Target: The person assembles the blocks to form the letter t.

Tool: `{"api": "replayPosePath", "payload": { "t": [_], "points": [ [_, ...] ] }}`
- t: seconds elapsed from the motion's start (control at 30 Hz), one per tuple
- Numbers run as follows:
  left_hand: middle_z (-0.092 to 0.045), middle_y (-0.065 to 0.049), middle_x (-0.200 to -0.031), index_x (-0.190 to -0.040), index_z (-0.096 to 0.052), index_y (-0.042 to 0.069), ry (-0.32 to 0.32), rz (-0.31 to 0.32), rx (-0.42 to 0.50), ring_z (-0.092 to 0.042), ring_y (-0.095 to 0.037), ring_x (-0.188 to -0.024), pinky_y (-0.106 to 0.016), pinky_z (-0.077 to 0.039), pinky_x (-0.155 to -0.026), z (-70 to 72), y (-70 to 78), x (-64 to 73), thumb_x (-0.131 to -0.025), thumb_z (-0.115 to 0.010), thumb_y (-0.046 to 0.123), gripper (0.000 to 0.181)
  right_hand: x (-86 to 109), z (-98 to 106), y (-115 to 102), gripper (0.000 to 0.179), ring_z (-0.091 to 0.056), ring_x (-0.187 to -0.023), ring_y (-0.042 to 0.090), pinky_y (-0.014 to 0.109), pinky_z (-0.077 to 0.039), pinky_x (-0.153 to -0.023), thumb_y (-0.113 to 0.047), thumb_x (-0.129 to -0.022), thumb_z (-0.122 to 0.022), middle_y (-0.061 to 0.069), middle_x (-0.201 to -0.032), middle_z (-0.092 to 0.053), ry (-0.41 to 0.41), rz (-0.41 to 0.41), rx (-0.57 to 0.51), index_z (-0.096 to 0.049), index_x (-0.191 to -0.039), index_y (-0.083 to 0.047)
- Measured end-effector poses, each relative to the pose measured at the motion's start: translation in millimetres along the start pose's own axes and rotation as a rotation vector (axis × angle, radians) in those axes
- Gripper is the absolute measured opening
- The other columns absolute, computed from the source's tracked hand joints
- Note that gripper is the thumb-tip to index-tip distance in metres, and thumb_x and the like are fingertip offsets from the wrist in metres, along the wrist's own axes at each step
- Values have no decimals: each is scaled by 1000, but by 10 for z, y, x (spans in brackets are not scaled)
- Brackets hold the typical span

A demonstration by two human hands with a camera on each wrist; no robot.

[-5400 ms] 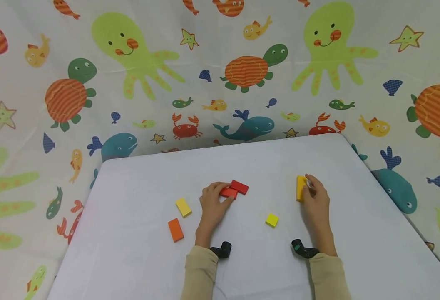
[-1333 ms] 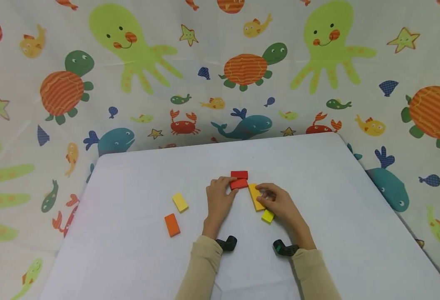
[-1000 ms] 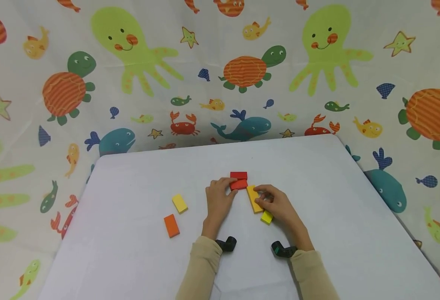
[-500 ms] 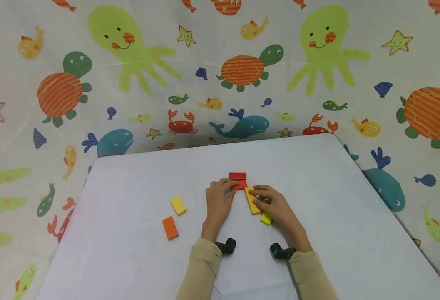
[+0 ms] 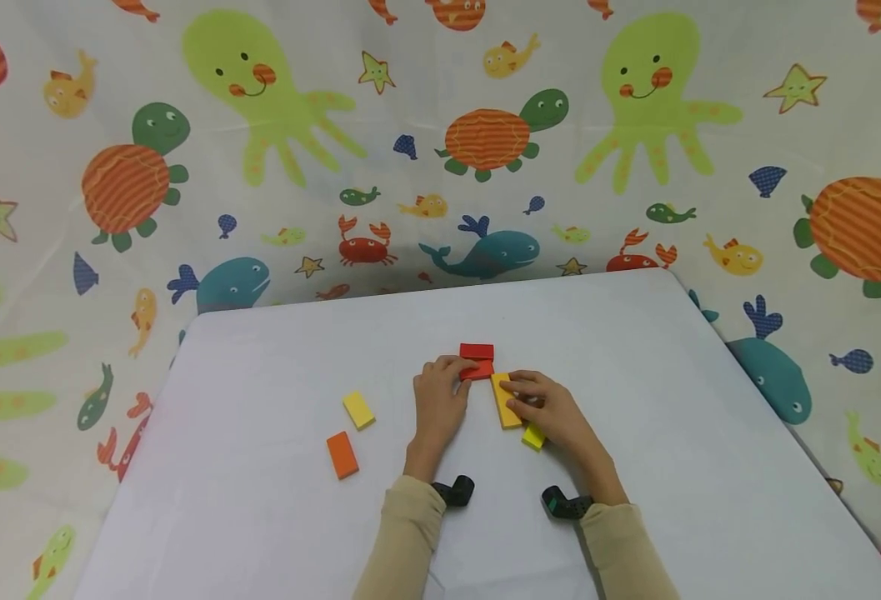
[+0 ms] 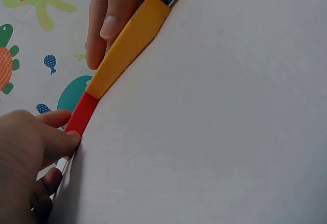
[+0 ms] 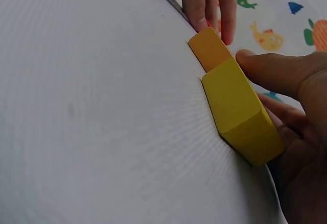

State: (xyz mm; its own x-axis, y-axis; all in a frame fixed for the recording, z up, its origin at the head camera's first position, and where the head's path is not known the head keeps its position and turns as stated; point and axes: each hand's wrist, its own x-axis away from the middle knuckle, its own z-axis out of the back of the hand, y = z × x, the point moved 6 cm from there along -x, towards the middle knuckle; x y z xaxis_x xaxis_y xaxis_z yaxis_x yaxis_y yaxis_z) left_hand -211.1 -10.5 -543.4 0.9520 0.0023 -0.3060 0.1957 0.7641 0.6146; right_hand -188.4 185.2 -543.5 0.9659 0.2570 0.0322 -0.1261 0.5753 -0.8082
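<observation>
In the head view, my left hand (image 5: 437, 402) pinches the nearer red block (image 5: 483, 372) between thumb and fingers. Directly behind it lies another red block (image 5: 476, 351). My right hand (image 5: 558, 412) holds a longer amber block (image 5: 503, 404) by its right side, fingertips at its top edge. The amber block's far end meets the red block's near right corner; in the left wrist view, amber (image 6: 127, 47) and red (image 6: 83, 112) appear end to end. A small bright yellow block (image 5: 533, 438) sits by the amber block's near end, partly under my right hand.
A pale yellow block (image 5: 359, 410) and an orange block (image 5: 342, 455) lie on the white tabletop (image 5: 260, 517), left of my left hand. A cloth printed with sea animals (image 5: 410, 83) hangs behind the table. Black cameras sit on both wrists.
Over several seconds my right hand has brought the amber block leftward to the red one, and the red blocks now lie parallel. During the last half second almost nothing has moved.
</observation>
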Motion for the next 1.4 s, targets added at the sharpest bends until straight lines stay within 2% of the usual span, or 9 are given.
{"api": "replayPosePath", "payload": {
  "t": [0.13,0.4,0.73,0.9,1.23,1.4],
  "points": [
    [-66,-1,-128,-121,-77,29,-6,6,10,-62,-23,-113,-39,-43,-89,-11,-15,-9,-97,-73,15,28,-8,-5,-4,36,-63,-117,23,45,-55,-104,-23,-100,-70,5,-150,-59,7,3,-12,-71,-137,-21],
    [-67,0,-128,-118,-77,28,8,-7,8,-63,-25,-111,-40,-43,-87,9,3,-14,-96,-74,12,27,-7,4,9,34,-61,-109,18,22,-53,-93,-23,-99,-72,4,-148,-61,33,12,-23,-73,-133,-20],
    [-69,2,-132,-119,-77,30,-2,-21,13,-62,-25,-113,-42,-44,-89,20,-17,-53,-96,-75,13,28,-45,4,-24,32,-61,-103,16,24,-53,-90,-24,-98,-74,3,-146,-61,51,4,-24,-74,-130,-22],
    [-68,3,-132,-119,-77,30,-12,-16,13,-62,-24,-113,-40,-43,-89,20,-24,-37,-96,-74,14,28,-40,-15,0,32,-60,-100,14,21,-52,-86,-23,-98,-74,4,-146,-61,49,-9,-26,-74,-129,-21],
    [-69,4,-131,-119,-77,30,-6,-33,13,-62,-23,-112,-39,-43,-87,31,-6,-54,-96,-74,12,29,-48,-5,-8,31,-60,-98,15,19,-53,-85,-21,-98,-73,5,-147,-60,50,6,-31,-73,-129,-19],
    [-68,3,-131,-119,-77,30,-14,-21,-3,-62,-24,-112,-39,-43,-87,16,-6,-42,-96,-74,10,31,-41,-3,-11,31,-60,-98,15,20,-52,-85,-22,-99,-73,6,-147,-60,36,14,-17,-73,-130,-18]
  ]
}}
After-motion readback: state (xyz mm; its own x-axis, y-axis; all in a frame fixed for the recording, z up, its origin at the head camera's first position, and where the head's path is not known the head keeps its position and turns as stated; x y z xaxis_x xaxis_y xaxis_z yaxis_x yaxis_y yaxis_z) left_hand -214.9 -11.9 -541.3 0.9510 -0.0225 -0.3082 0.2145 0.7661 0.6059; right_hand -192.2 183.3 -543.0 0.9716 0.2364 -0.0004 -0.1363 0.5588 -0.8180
